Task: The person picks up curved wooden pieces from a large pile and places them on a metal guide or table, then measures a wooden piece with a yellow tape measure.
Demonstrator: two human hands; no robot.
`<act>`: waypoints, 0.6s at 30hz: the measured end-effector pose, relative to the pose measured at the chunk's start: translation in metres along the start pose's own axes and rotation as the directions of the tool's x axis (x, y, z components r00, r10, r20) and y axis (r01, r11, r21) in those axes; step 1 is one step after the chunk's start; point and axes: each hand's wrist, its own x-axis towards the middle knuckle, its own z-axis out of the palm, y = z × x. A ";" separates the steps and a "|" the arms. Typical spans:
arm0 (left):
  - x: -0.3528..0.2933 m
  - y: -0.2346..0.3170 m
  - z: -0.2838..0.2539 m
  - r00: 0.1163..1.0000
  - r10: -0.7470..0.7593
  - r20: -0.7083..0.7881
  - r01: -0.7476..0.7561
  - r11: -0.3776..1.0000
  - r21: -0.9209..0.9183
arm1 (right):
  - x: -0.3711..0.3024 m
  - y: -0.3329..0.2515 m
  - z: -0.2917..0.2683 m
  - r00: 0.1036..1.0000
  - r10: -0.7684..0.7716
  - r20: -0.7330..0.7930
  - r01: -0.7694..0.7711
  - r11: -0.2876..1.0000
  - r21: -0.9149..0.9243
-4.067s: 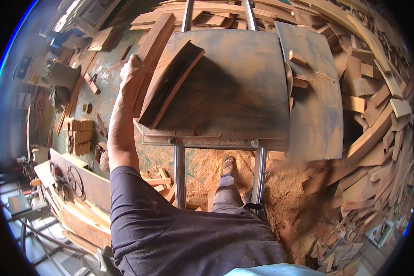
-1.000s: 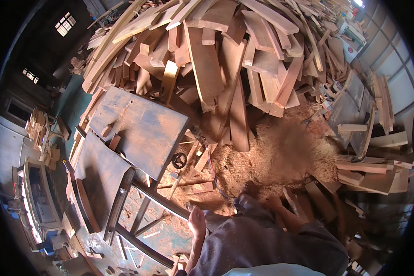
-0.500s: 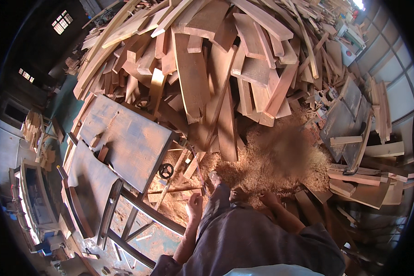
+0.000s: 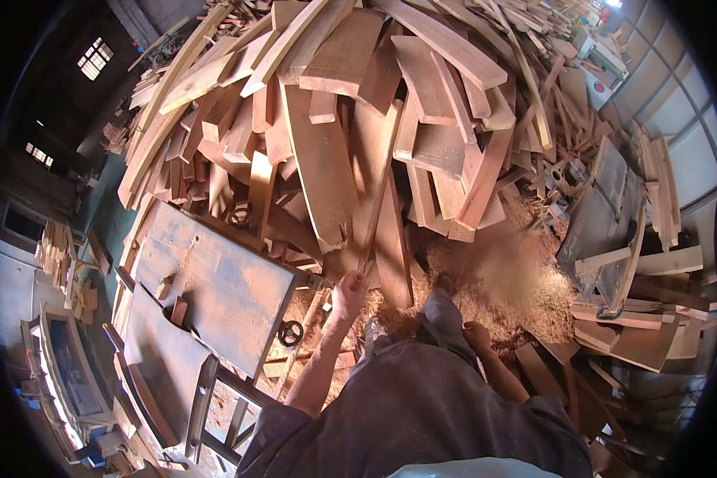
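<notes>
My left hand (image 4: 349, 295) is raised in front of me with its fingers curled in, and nothing shows in it. It is nearest to the lower ends of long wooden planks (image 4: 320, 171) leaning out of a big heap. Low by my right leg hangs my right hand (image 4: 476, 336), small and in shadow, its fingers too unclear to read. Sawdust (image 4: 526, 307) covers the floor around my feet. On my left stands a saw table (image 4: 215, 271) with a dusty metal top and a dark handwheel (image 4: 291, 333) at its side.
The heap of boards fills the space ahead. To the right, a dark metal panel (image 4: 605, 207) leans among stacked offcuts (image 4: 621, 334). A metal frame (image 4: 231, 410) juts from the saw table near my left arm. Further left stands a cabinet (image 4: 72, 382).
My left hand has risen and moved forward toward the planks. My body has stepped forward, with the other foot now ahead. The saw table has shifted lower in view.
</notes>
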 end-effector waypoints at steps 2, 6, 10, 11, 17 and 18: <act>0.026 -0.004 0.013 0.998 -0.052 0.026 0.056 0.976 -0.212 | 0.022 -0.004 -0.002 0.998 -0.063 0.010 0.063 0.996 -0.056; 0.080 0.036 0.036 0.996 -0.080 0.048 0.090 0.957 -0.275 | 0.063 -0.002 -0.015 0.999 0.026 0.033 -0.027 0.998 0.048; 0.165 0.050 0.068 0.995 -0.079 0.057 0.094 0.930 -0.355 | 0.107 0.015 -0.028 0.997 -0.037 0.067 0.038 0.999 -0.019; 0.191 0.058 0.074 0.994 -0.099 0.046 0.109 0.923 -0.369 | 0.112 0.007 -0.038 0.992 0.054 0.115 -0.050 0.998 -0.036; 0.363 0.084 0.095 0.968 -0.204 -0.150 0.098 0.848 -0.521 | 0.167 0.002 -0.079 0.947 0.080 0.310 -0.116 0.988 0.098; 0.387 0.092 0.095 0.951 -0.247 -0.188 0.099 0.817 -0.569 | 0.177 0.010 -0.081 0.940 0.087 0.328 -0.135 0.983 0.125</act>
